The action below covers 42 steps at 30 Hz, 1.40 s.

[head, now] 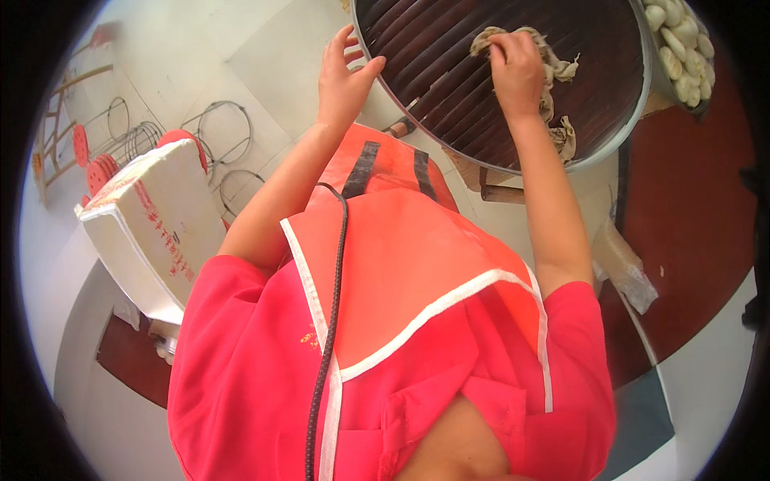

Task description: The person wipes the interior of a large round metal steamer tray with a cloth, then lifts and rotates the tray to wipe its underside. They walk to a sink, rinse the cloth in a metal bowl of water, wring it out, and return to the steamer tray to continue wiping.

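A large round steamer tray [442, 105] with dark slats and a metal rim stands in front of me at the top of the view. My left hand [344, 81] is at its left rim, thumb over the edge and fingers partly hidden behind it. Over the slats, my right hand [518, 75] pinches a crumpled beige cloth [546, 57]. The cloth trails down the right half of the tray, partly covered by my wrist and forearm.
Pale rounded food pieces [683, 51] fill a container right of the tray. A wooden support [502, 193] shows beneath the tray. Left are a white foam box [159, 222] bearing red writing, red-seated stools [103, 171] and wire rings [231, 132]. A plastic bag [625, 264] lies at right.
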Each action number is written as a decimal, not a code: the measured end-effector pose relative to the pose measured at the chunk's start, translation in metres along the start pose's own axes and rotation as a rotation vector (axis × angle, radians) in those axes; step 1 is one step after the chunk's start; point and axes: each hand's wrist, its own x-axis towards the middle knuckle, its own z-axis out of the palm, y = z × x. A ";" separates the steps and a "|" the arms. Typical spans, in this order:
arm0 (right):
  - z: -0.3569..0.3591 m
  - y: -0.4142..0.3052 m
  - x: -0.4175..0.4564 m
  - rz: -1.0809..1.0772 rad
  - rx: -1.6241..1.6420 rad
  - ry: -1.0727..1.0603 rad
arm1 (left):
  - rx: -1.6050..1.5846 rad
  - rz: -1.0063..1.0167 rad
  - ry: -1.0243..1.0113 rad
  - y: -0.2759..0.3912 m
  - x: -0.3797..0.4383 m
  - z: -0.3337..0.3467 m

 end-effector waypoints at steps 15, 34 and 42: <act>0.016 -0.057 -0.019 -0.389 0.157 -0.212 | -0.077 0.009 -0.028 -0.001 0.002 0.004; 0.013 -0.036 0.043 0.100 0.007 -0.331 | -0.043 -0.027 -0.131 -0.008 0.011 -0.006; 0.024 -0.063 0.029 0.126 0.074 -0.457 | -0.092 -0.122 -0.178 -0.004 0.014 -0.011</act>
